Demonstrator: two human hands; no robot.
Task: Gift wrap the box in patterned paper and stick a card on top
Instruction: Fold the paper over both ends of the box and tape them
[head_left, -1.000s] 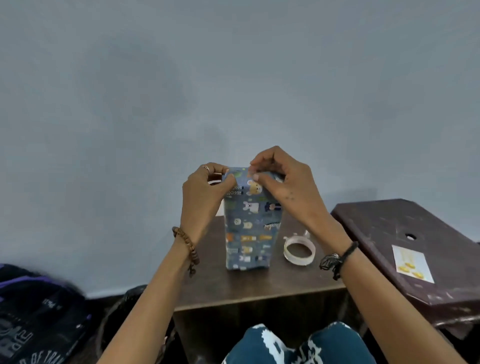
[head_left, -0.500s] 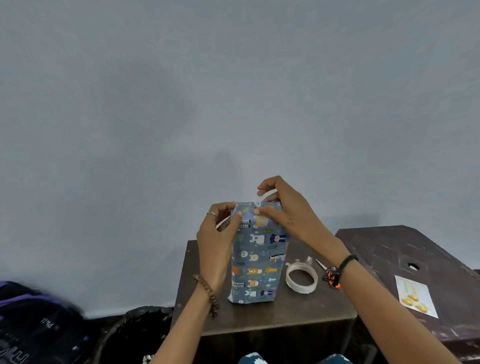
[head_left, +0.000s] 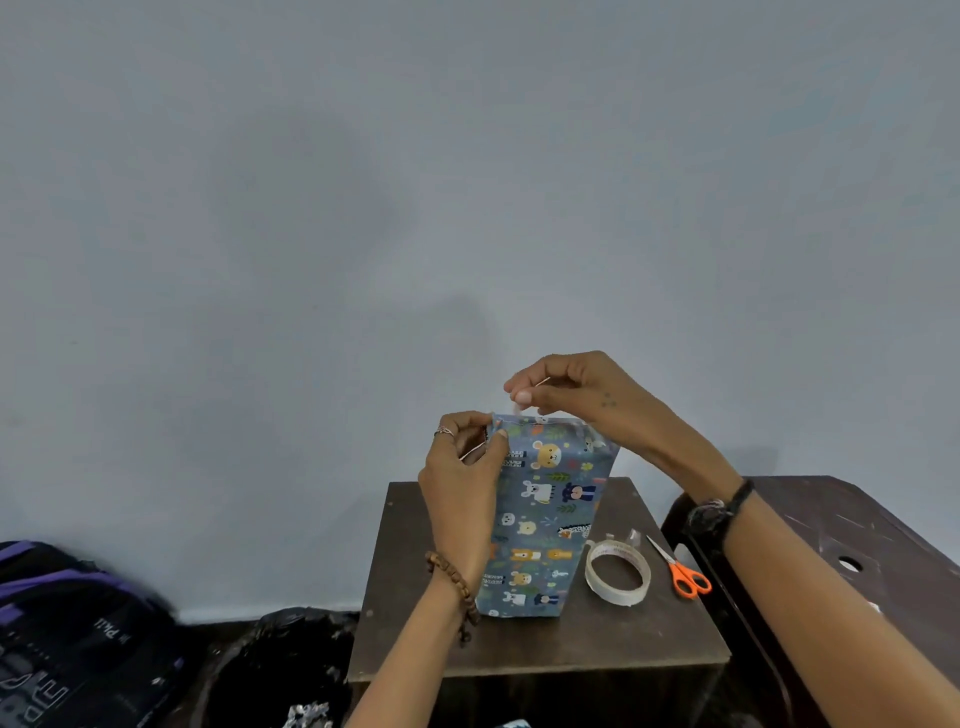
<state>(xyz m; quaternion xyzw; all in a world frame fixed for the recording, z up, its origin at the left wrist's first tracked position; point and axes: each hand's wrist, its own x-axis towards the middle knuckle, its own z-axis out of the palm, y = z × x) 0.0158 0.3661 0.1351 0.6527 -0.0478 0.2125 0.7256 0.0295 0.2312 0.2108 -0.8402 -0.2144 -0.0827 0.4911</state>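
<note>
Box: wrapped box (head_left: 545, 525) stands upright on the small table (head_left: 519, 649), between the two hands.
Left hand (head_left: 462, 483): pinching the paper at the box's top left corner.
Right hand (head_left: 576, 395): fingers pinched together just above the top edge; what they hold is unclear.
Tape roll (head_left: 617, 571), scissors (head_left: 681, 570): below the right wrist.

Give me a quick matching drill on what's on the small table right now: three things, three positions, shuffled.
Things:
1. wrapped box
2. tape roll
3. scissors

Positions:
A. lying nearest the table's right edge
B. standing upright, held at its top by both hands
C. lying between the other two

Pairs: 1-B, 2-C, 3-A
</note>
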